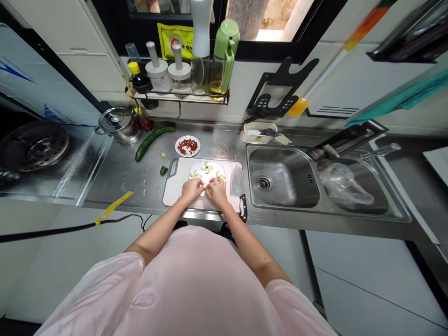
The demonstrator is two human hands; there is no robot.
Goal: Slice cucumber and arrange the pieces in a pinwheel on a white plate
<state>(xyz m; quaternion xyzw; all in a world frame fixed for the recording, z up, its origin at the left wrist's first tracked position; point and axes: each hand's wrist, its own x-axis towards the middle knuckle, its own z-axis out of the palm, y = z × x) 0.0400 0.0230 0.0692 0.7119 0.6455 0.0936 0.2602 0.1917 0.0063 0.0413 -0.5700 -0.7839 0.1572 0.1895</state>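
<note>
A white squarish plate (218, 166) lies on a pale cutting board (172, 192), with thin cucumber slices (206, 168) arranged in small groups on it. Over the plate's near edge, my left hand (192, 189) and my right hand (217, 192) come close together, fingertips pinched. Whatever sits between the fingers is too small to make out. A kitchen knife (237, 179) with a black handle rests on the board's right side. Beyond the board stands a small round plate (177, 146) of chopped red pieces (188, 147). A curved cucumber (151, 142) lies to the left, near a cut cucumber end (163, 171).
On the right is a steel sink (287, 182); a plastic bag (346, 184) lies in its second basin. A lidded pot (121, 125) stands back left, a wok (31, 147) farther left. Above the counter, a rack (182, 97) holds jars and bottles. A black cable (52, 232) crosses low left.
</note>
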